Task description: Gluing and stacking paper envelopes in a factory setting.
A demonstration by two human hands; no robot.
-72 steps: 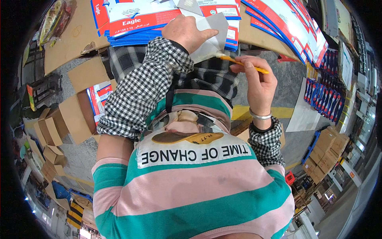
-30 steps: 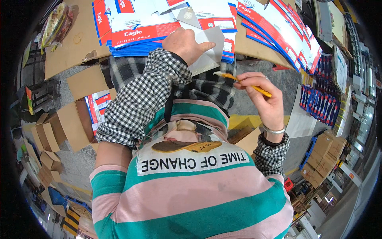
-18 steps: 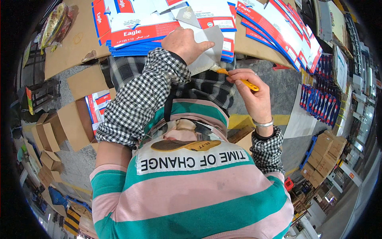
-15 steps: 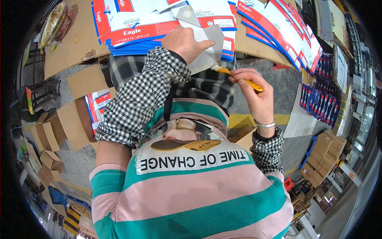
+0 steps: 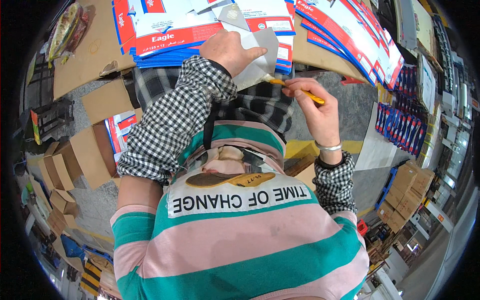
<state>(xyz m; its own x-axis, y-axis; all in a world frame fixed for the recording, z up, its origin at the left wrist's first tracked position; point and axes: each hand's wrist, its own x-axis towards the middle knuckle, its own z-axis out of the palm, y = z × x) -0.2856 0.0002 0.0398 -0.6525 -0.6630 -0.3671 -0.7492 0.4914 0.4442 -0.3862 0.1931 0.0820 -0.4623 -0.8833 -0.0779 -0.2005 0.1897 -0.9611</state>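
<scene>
My left hand (image 5: 225, 52) is closed on the grey inner side of a carton blank (image 5: 264, 47), with its thumb stretched across the card; the other fingers are partly hidden. In my right hand (image 5: 316, 107) is a small brush (image 5: 312, 96) with a yellow handle, pinched between thumb and fingers. The whitish brush tip touches the lower edge of the grey card. Beneath and beyond my left hand lies a stack of flat red, white and blue carton blanks (image 5: 172, 32), on a brown cardboard surface (image 5: 82, 67) over my lap.
More printed carton blanks (image 5: 345, 42) are fanned out at the far right. A plastic-wrapped bundle (image 5: 65, 32) lies at the far left. Open cardboard boxes (image 5: 92, 155) stand on the floor to the left, with brown cartons (image 5: 407, 190) stacked at the right.
The brush tip has moved slightly left and down along the grey card's lower edge, with my right hand following. My left hand keeps its place on the card.
</scene>
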